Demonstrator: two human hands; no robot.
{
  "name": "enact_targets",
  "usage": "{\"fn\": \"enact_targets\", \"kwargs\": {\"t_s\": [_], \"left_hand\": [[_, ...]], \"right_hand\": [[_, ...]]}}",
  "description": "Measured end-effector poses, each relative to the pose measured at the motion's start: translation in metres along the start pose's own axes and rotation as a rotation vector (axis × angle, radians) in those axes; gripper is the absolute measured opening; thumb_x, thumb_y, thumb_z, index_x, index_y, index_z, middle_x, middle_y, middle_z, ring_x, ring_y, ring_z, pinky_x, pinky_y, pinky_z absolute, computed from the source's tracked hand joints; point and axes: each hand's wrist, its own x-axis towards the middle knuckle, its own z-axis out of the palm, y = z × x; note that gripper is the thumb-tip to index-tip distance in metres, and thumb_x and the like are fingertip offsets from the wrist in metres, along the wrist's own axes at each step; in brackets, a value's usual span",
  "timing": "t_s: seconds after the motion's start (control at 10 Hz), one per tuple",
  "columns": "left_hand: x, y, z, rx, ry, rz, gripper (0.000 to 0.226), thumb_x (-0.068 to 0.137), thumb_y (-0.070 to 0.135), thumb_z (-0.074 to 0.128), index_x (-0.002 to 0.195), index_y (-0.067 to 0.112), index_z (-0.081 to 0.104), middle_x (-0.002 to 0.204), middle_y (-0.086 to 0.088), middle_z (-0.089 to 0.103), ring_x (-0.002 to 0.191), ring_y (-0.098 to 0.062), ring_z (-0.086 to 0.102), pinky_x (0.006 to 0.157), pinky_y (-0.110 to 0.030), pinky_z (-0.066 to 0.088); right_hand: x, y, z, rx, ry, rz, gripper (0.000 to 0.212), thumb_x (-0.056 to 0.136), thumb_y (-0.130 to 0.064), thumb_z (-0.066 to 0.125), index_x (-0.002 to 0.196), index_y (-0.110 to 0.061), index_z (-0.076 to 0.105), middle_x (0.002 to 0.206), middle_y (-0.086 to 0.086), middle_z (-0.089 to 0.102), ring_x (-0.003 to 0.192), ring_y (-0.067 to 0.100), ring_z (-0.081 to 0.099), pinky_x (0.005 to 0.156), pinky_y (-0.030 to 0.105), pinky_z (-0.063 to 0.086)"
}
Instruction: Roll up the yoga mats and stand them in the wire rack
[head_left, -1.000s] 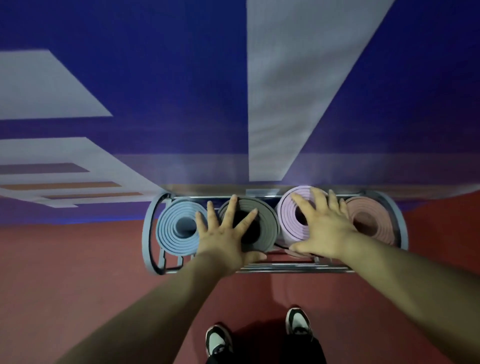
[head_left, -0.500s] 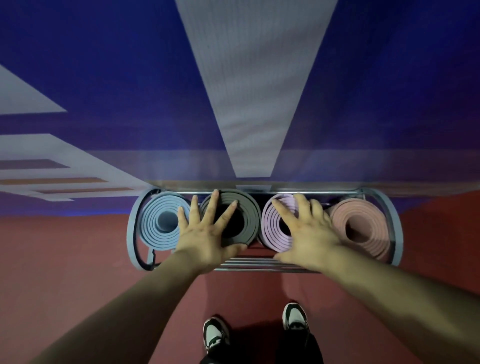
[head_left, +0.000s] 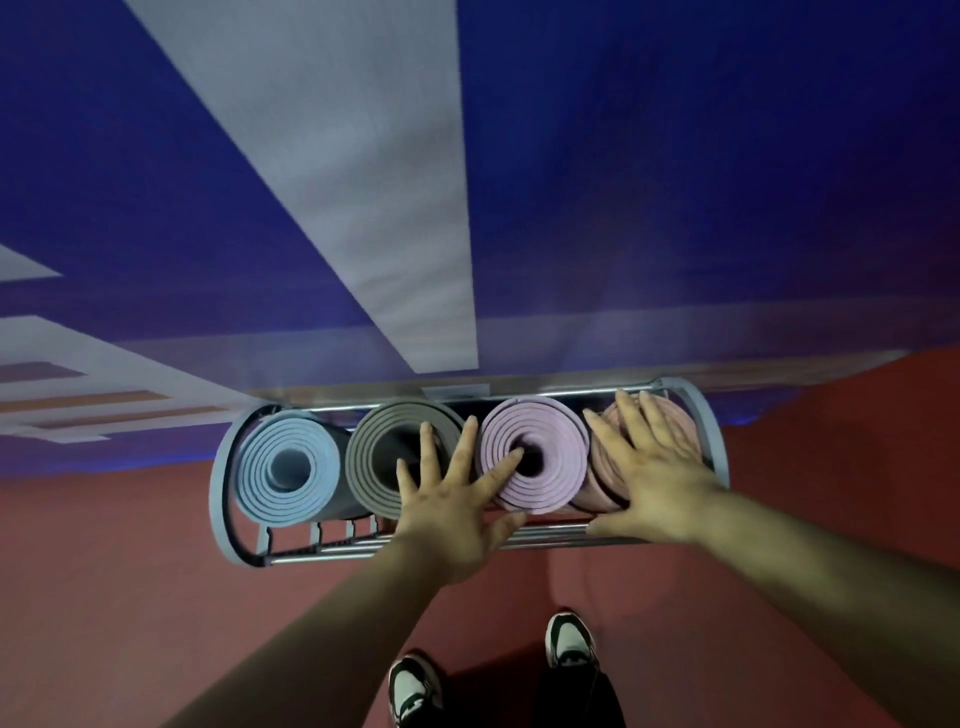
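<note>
Head view: four rolled yoga mats stand on end in the wire rack (head_left: 221, 483). From the rack's left end to its right they are the blue mat (head_left: 283, 467), grey mat (head_left: 374, 457), lilac mat (head_left: 550, 441) and salmon mat (head_left: 683, 434). The left grip (head_left: 457, 514) is released, fingers spread flat across the grey and lilac tops. The right grip (head_left: 660, 483), equally flat, covers the salmon mat. Neither grasps anything; the flat palms seem meant to press the rolls down level. Beneath the rack is the red floor (head_left: 104, 571).
</note>
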Motion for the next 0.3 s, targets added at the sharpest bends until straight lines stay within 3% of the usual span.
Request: {"fn": "enact_targets", "kwargs": {"t_s": [0.1,0.3], "left_hand": [[0.003,0.001,-0.003,0.013,-0.039,-0.028,0.071,0.091,0.08,0.029,0.139,0.07,-0.022,0.156,0.013,-0.044,0.141,-0.042,-0.043,0.117,-0.071,-0.007],[-0.013,0.004,-0.037,0.049,-0.079,-0.085,0.084,0.086,0.084,0.036,0.15,0.061,-0.013,0.165,0.011,-0.028,0.15,-0.034,-0.028,0.12,-0.063,-0.008]], "right_hand": [[0.005,-0.002,-0.002,0.009,-0.008,0.001,0.133,0.064,-0.086,0.062,0.154,-0.04,-0.024,0.159,0.006,-0.041,0.145,0.03,-0.039,0.124,0.045,-0.01],[-0.007,-0.012,-0.026,0.101,0.011,-0.002,0.118,0.071,-0.086,0.059,0.158,-0.043,-0.01,0.167,0.0,-0.024,0.153,0.029,-0.024,0.124,0.048,-0.002]]}}
